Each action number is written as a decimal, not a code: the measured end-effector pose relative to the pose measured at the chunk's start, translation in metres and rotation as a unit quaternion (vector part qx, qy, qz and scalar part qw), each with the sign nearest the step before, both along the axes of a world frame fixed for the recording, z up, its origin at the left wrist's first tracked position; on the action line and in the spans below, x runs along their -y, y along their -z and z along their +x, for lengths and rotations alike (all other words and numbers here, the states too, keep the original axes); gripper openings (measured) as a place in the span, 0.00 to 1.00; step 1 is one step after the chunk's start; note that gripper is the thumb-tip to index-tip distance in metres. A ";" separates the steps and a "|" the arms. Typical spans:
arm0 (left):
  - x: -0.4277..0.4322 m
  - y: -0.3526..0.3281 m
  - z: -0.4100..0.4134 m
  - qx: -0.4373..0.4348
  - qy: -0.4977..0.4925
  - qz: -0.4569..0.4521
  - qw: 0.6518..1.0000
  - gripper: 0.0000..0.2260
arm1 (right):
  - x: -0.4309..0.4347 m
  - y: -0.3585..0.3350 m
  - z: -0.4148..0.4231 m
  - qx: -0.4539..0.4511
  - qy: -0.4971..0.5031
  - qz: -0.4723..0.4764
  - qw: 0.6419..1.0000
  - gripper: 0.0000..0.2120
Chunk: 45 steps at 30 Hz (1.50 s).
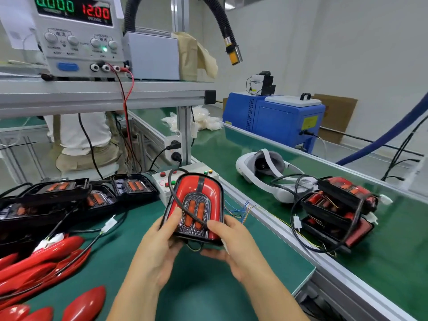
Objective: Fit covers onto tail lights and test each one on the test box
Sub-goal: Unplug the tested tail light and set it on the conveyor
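I hold a tail light (196, 193) with a red cover on it above the green mat, its black cable looping over the front. My left hand (159, 242) grips its lower left edge and my right hand (229, 242) grips its lower right edge from below. Right behind it stands the grey test box (162, 181) with red, green and yellow buttons. Several uncovered black tail lights (97, 193) lie at the left. Loose red covers (46, 258) are piled at the lower left. A stack of covered tail lights (335, 212) lies on the conveyor belt (382, 246) at the right.
A power supply (76, 35) reading 12.00 sits on the shelf above, with red and black leads hanging down. A white headset (261, 167) lies on the belt. A blue machine (273, 119) stands behind it. A seated person's legs (81, 140) show under the shelf.
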State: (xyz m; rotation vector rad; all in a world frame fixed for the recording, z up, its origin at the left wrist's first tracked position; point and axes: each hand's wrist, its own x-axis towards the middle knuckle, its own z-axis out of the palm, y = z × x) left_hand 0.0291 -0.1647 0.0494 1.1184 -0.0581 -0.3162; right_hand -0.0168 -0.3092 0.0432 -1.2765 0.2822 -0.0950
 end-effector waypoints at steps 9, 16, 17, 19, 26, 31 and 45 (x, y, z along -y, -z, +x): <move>0.062 -0.011 0.004 -0.064 -0.024 -0.054 0.996 0.10 | 0.067 -0.026 0.001 -0.020 -0.002 -0.015 1.000 0.19; 0.083 -0.021 0.010 -0.065 -0.025 -0.091 0.993 0.08 | 0.144 -0.009 0.050 -0.071 0.233 0.079 0.967 0.24; 0.084 -0.021 0.011 -0.063 -0.024 -0.093 0.993 0.08 | 0.149 -0.006 0.057 -0.075 0.248 0.074 0.963 0.23; 0.086 -0.021 0.011 -0.059 -0.023 -0.091 0.994 0.08 | 0.155 -0.001 0.070 -0.084 0.268 0.065 0.958 0.23; 0.087 -0.019 0.012 -0.053 -0.018 -0.095 0.994 0.09 | 0.165 0.013 0.100 -0.119 0.302 0.027 0.945 0.22; 0.087 -0.017 0.015 -0.045 -0.013 -0.090 0.995 0.09 | 0.174 0.017 0.113 -0.150 0.295 0.023 0.943 0.28; 0.106 -0.008 0.030 -0.051 0.007 -0.056 0.997 0.09 | 0.196 0.021 0.144 -0.119 0.322 -0.046 0.938 0.23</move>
